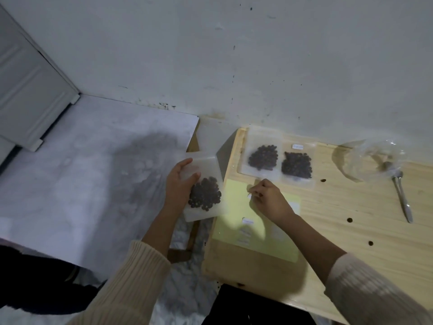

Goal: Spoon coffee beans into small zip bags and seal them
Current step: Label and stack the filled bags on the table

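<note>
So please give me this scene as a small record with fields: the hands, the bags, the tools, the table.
left hand: holds a filled bag off the table's left edge
right hand: fingers pinched over the yellow sheet, possibly on a small label; too small to tell
bags on table: two filled bags side by side near the wall
spoon: lies on the right, untouched
clear plastic bag: crumpled, beside the spoon's head
table: light wood

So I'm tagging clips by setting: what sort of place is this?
Probably a room at home, not a workshop: a small wooden table against a stained white wall, with a panelled door at left.
</note>
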The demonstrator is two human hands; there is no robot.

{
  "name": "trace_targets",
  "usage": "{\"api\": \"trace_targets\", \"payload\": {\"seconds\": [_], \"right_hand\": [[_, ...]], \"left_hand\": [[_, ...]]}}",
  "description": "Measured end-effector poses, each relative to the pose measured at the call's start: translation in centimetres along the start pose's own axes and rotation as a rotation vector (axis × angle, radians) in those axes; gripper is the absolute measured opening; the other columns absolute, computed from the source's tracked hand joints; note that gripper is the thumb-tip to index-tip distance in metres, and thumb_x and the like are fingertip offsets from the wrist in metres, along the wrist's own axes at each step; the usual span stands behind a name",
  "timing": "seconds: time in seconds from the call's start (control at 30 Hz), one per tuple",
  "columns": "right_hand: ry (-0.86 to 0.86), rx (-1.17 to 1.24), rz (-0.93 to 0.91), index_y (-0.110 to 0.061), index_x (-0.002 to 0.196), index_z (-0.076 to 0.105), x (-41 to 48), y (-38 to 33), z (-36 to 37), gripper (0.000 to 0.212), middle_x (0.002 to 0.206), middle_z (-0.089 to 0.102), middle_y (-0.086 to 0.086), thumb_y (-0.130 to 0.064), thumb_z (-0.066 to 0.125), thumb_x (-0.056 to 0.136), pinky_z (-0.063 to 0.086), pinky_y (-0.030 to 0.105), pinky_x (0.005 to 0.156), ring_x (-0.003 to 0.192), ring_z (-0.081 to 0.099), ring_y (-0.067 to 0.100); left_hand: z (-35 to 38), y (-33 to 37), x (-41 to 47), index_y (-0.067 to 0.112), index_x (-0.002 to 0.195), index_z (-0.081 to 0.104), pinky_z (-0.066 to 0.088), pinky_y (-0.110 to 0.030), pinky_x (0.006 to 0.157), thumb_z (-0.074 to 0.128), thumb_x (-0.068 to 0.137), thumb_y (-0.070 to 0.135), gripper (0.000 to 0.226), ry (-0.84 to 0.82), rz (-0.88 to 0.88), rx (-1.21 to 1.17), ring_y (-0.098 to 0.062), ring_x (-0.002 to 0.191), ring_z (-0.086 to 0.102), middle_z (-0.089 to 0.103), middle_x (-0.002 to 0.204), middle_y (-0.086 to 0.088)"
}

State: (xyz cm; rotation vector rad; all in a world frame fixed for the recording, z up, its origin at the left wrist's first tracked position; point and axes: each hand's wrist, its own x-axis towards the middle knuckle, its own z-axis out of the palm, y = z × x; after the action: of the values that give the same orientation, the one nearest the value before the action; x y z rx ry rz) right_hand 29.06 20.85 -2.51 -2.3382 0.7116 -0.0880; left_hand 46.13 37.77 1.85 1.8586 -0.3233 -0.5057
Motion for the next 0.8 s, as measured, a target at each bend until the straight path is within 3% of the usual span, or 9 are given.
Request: {"api": "trace_targets", "payload": {"seconds": [0.13,0.27,0.37,0.43,0.57,0.63,0.7,0.8], "right_hand": [[0.001,-0.025,-0.013,0.002,0.091,0.07,0.5,0.1,0.6,0.019,0.085,0.045,0.007,0.009,0.058,0.078,0.035,0.02,0.071,0.079,0.055,0.029],[-0.005,-0.081,-0.042,0.0,0.085,0.067,0.8,0.1,1.1,0.014,0.089,0.056,0.015,0.007,0.056,0.079,0.045,0.033,0.076,0.087,0.053,0.031],[0.04,0.029,-0.036,-0.003,0.083,0.06,1.0,-0.6,0.5,0.011,0.085,0.058,0.012,0.006,0.053,0.084,0.04,0.03,0.072,0.082,0.052,0.028],[0.113,0.212,0.03,-0.003,0.083,0.059,1.3,-1.7,-0.9,0.009,0.082,0.059,0.008,0.002,0.053,0.087,0.041,0.022,0.067,0.075,0.053,0.022],[0.207,0.447,0.113,-0.011,0.089,0.067,2.5,-4.2,-4.9,0.012,0.093,0.062,0.002,-0.005,0.057,0.089,0.041,0.01,0.069,0.084,0.057,0.015],[0.219,0.53,0.096,-0.019,0.086,0.07,2.8,-5.5,-7.1,0.017,0.094,0.062,-0.001,-0.006,0.059,0.089,0.043,0.013,0.069,0.082,0.056,0.015],[0.226,0.59,0.069,-0.025,0.083,0.069,2.9,-6.6,-8.8,0.022,0.09,0.064,-0.006,-0.007,0.06,0.088,0.044,0.02,0.069,0.073,0.055,0.013],[0.229,0.651,0.073,-0.021,0.085,0.069,3.1,-7.8,-10.4,0.015,0.071,0.059,-0.01,-0.006,0.067,0.083,0.044,0.024,0.072,0.067,0.055,0.008]], "left_hand": [[0.0,0.0,-0.5,0.016,0.123,0.055,0.049,-0.031,0.091,0.064,0.085,0.013,0.039,-0.011,-0.002,0.025,-0.014,0.108,0.052,0.054,0.117,0.001],[0.1,0.2,-1.0,0.017,0.123,0.055,0.046,-0.025,0.088,0.064,0.086,0.013,0.039,-0.029,0.002,0.064,-0.014,0.106,0.05,0.053,0.117,0.0],[0.3,0.6,-0.9,0.016,0.122,0.056,0.048,-0.023,0.085,0.064,0.085,0.012,0.038,-0.054,0.008,0.075,-0.015,0.106,0.051,0.053,0.116,-0.001],[0.5,1.2,-0.8,0.015,0.123,0.056,0.049,-0.012,0.076,0.064,0.086,0.012,0.039,-0.079,0.013,0.074,-0.015,0.105,0.052,0.053,0.118,-0.003],[1.7,3.7,-0.8,0.012,0.12,0.058,0.048,-0.007,0.06,0.062,0.086,0.005,0.035,-0.137,0.062,-0.019,-0.007,0.088,0.058,0.056,0.119,-0.007],[2.6,5.2,-0.8,0.007,0.121,0.057,0.046,-0.003,0.065,0.061,0.085,-0.001,0.037,-0.156,0.129,0.034,-0.009,0.081,0.059,0.057,0.12,-0.007],[3.5,6.3,-0.8,0.004,0.123,0.055,0.04,0.002,0.077,0.06,0.085,-0.003,0.039,-0.191,0.233,0.123,-0.014,0.096,0.058,0.057,0.125,-0.008],[4.8,7.7,-1.1,0.002,0.123,0.053,0.036,0.001,0.087,0.058,0.085,-0.007,0.039,-0.263,0.318,0.089,-0.01,0.111,0.05,0.056,0.122,-0.003]]}}
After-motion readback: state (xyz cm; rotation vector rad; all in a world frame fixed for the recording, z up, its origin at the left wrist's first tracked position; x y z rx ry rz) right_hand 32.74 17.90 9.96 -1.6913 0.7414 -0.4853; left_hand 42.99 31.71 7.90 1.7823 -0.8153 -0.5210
